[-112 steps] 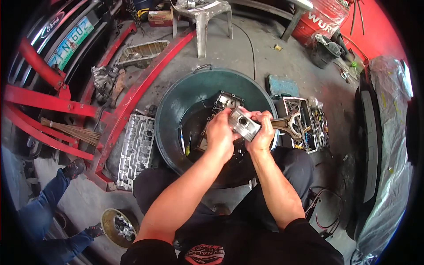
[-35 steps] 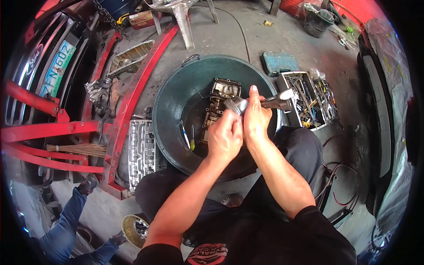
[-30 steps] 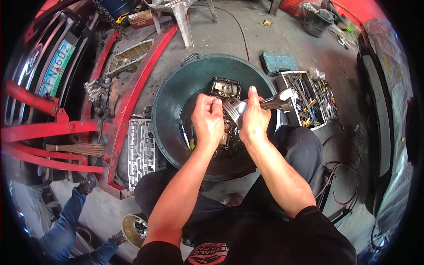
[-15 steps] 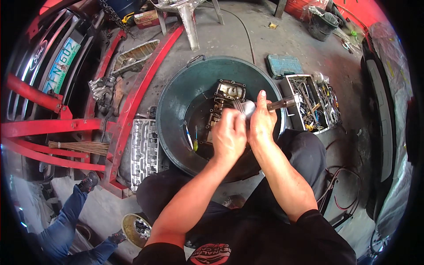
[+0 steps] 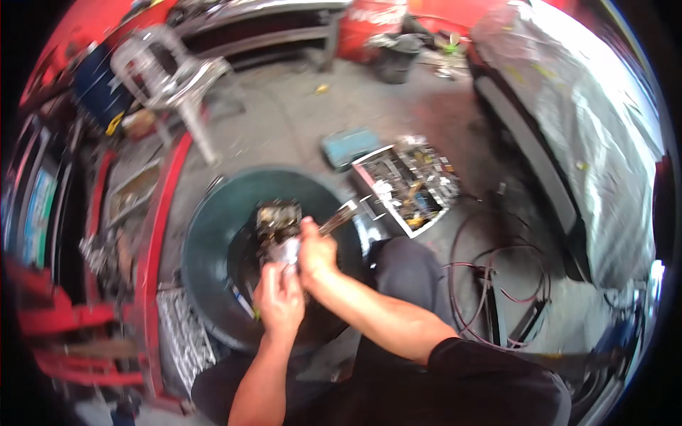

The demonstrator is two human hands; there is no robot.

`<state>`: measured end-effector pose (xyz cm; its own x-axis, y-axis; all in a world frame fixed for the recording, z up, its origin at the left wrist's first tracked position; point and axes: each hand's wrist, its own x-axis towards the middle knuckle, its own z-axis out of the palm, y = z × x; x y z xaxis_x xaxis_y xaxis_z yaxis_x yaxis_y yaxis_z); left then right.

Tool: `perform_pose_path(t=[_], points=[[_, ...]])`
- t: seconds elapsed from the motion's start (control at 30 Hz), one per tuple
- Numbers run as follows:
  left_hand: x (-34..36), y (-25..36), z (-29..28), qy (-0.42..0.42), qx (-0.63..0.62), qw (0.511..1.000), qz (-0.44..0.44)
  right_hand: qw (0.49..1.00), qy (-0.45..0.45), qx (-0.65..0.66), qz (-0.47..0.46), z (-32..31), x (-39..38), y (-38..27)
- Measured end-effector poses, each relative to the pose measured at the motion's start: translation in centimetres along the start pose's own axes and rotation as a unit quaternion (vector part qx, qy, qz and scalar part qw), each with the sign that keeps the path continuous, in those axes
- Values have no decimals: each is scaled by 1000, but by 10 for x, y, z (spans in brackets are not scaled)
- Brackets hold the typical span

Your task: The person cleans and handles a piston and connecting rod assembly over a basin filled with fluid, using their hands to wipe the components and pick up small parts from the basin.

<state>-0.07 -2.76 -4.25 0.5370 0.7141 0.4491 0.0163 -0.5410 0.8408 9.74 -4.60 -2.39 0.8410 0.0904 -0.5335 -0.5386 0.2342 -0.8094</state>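
Tub (image 5: 208,245) dk grn; piston (image 5: 287,250) silv; frame (image 5: 160,245) red; case (image 5: 351,146) teal; shirt (image 5: 483,383) blk.

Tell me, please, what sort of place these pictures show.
Probably a vehicle repair workshop: an open box of tools stands on the floor, and what looks like an engine part lies in the dark green tub.

White lettering (image 5: 378,15) is running across the side of a red drum (image 5: 360,44) at the back of the workshop, standing out in bold strokes against the red and lying close to the upper edge of the view; motion blur is softening its outlines. At the far left, a registration plate (image 5: 40,216) is showing a pale blue and green ground on the dark front of a vehicle (image 5: 64,202), its characters blurring beyond reading.
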Motion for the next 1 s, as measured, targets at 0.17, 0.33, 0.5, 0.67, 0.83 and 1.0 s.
perform_pose_path(t=[0.17, 0.33, 0.5, 0.67, 0.83, 1.0], points=[[32, 1, 10, 53, -86, 989, -104, 999, -20, 42, 28, -8, 3, 3], [4, 25, 3, -11, 34, 999, -18, 996, -15, 69, 49, -11, 9, 3], [23, 15, -2, -3, 68, 995, -66, 995, -16, 80, 60, -4, 3, 11], [14, 7, 1, -23, 193, 972, 133, 997, -15, 32, 71, -7, 4, 4], [18, 19, -7, -18, 129, 986, -103, 995, -40, 27, 84, -8, -3, 7], [16, 12, -6, -48, 146, 987, -54, 987, -28, 100, 121, -1, 0, 1]])
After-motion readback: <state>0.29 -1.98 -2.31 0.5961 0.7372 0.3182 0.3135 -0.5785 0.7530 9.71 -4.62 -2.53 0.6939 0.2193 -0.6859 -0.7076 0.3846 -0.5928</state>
